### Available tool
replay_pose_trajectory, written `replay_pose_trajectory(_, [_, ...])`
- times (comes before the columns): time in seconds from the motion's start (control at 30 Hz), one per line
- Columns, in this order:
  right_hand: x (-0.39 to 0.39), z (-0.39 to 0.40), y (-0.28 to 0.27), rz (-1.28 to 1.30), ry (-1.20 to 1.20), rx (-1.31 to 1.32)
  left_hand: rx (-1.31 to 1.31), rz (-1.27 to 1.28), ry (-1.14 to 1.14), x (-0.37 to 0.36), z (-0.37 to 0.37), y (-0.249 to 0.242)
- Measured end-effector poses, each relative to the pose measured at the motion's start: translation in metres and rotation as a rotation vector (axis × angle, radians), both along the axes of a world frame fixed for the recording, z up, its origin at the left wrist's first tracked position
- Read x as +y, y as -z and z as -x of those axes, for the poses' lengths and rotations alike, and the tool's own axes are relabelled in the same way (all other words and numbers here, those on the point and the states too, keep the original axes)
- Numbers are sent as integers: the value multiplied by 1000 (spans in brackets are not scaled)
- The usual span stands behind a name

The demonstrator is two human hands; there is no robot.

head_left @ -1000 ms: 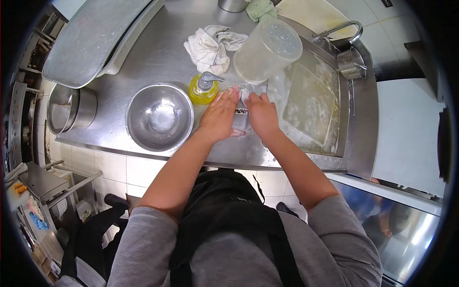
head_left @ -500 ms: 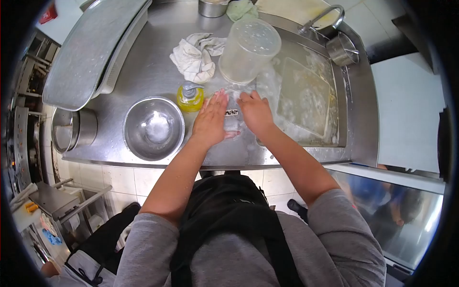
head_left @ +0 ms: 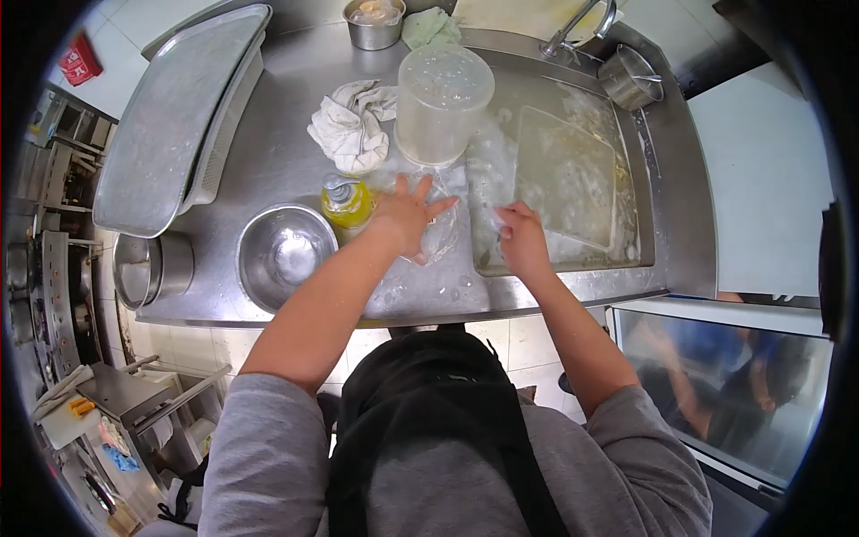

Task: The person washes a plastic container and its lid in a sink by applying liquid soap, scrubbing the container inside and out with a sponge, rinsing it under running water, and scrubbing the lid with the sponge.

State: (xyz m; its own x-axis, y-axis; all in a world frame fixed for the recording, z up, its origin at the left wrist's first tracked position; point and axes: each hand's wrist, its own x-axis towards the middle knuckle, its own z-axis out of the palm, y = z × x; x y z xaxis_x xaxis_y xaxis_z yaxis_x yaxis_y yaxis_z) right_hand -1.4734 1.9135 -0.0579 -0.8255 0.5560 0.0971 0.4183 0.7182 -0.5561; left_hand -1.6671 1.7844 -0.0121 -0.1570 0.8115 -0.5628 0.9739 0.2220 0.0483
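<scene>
My left hand (head_left: pixel 407 217) lies with fingers spread on a clear plastic piece (head_left: pixel 440 240) with a rounded edge, flat on the wet steel counter; its kind is hard to tell. My right hand (head_left: pixel 524 240) is closed above the near left part of the water-filled sink (head_left: pixel 479 255). Whatever its curled fingers hold, if anything, I cannot make out. Just left of my left hand stands a pump bottle (head_left: pixel 347 204) of yellow liquid. Beyond both hands is an upside-down translucent plastic tub (head_left: pixel 443 112), wet with drops.
A steel bowl (head_left: pixel 286 259) sits near the counter's front edge. Stacked trays (head_left: pixel 179 116) and a steel pot (head_left: pixel 152 268) stand at the left. A crumpled white cloth (head_left: pixel 352 130) lies behind the bottle. In the sink rests a submerged rectangular container (head_left: pixel 568 179), near the faucet (head_left: pixel 582 27).
My right hand has moved right, off the plastic piece and over the sink edge, its fingers curled. My left hand has spread its fingers on the plastic. The view has shifted slightly.
</scene>
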Motion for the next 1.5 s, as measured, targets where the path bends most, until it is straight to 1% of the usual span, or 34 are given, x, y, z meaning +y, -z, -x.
replay_pose_trajectory(0.03, [3,-5,8,87,63,29,9,4,-1,-2,-2,1])
replay_pose_trajectory(0.07, [0,-8,11,91,64,41,12,-24,-35,-4,-5,5])
replay_pose_trajectory(0.13, [-10,-21,18,295,172,16,25,-54,-64,-7,-11,5])
replay_pose_trajectory(0.3, [-18,-25,34,269,170,52,13,-179,-78,6,-25,6])
replay_pose_trajectory(0.33, [-16,-24,35,230,170,58,16,-177,-69,15,-30,6])
replay_pose_trajectory(0.4, [-7,-20,34,188,179,63,-7,-181,-151,37,-40,7])
replay_pose_trajectory(0.47, [2,-18,33,315,235,66,3,-133,-169,52,-40,-1])
replay_pose_trajectory(0.5, [6,-15,36,314,237,59,16,-83,-201,56,-42,-4])
replay_pose_trajectory(0.53, [8,-10,41,375,264,93,13,-83,-207,54,-43,-1])
replay_pose_trajectory(0.57, [11,0,42,436,288,129,-13,-55,-307,50,-40,4])
replay_pose_trajectory(0.6, [14,11,42,436,276,129,-39,-27,-410,44,-36,7])
replay_pose_trajectory(0.63, [15,23,40,405,204,141,-36,-26,-423,34,-34,7])
replay_pose_trajectory(0.67, [15,33,40,376,134,151,-45,19,-505,21,-33,7])
replay_pose_trajectory(0.7, [14,43,40,384,122,146,-56,67,-586,10,-34,7])
replay_pose_trajectory(0.73, [12,52,38,217,78,217,-55,74,-598,3,-36,6])
replay_pose_trajectory(0.77, [9,58,36,48,35,288,2,4,-562,-3,-36,5])
replay_pose_trajectory(0.8, [8,59,33,52,27,285,57,-67,-523,-8,-35,4])
replay_pose_trajectory(0.83, [6,61,19,-81,-104,209,53,-64,-534,-13,-32,16])
replay_pose_trajectory(0.87, [4,62,10,-216,-234,131,91,-314,-398,-17,-29,32])
replay_pose_trajectory(0.9, [-1,64,8,-217,-243,123,128,-562,-257,-21,-26,49])
replay_pose_trajectory(0.93, [-9,68,7,-281,-285,41,119,-563,-267,-22,-26,53])
replay_pose_trajectory(0.97, [-14,71,6,-346,-329,-41,38,-564,-343,-24,-26,57])
replay_pose_trajectory(1.0, [-17,75,3,-349,-339,-52,-45,-564,-417,-25,-26,62])
replay_pose_trajectory(1.07, [-20,79,-2,-376,-334,-160,-56,-564,-434,-24,-23,61])
replay_pose_trajectory(1.1, [-23,68,-3,-379,-341,-176,-57,-560,-440,-25,-23,61])
replay_pose_trajectory(1.17, [-32,36,-8,-359,-374,-339,-82,-559,-450,-25,-23,63])
replay_pose_trajectory(1.2, [-33,34,-10,-366,-387,-343,-94,-560,-458,-24,-21,63])
replay_pose_trajectory(1.27, [-37,30,-15,-478,-452,-288,-126,-543,-452,-26,-18,62])
replay_pose_trajectory(1.33, [-33,71,-9,-487,-435,-272,-157,-525,-437,-28,-18,64])
replay_pose_trajectory(1.37, [-32,87,-7,-500,-415,-247,-161,-571,-422,-30,-17,67])
replay_pose_trajectory(1.4, [-32,86,-9,-504,-425,-247,-164,-616,-407,-31,-15,70])
replay_pose_trajectory(1.47, [-31,66,-13,-402,-444,-350,-155,-621,-401,-32,-13,70])
replay_pose_trajectory(1.5, [-31,50,-14,-406,-448,-359,-142,-629,-393,-31,-11,71])
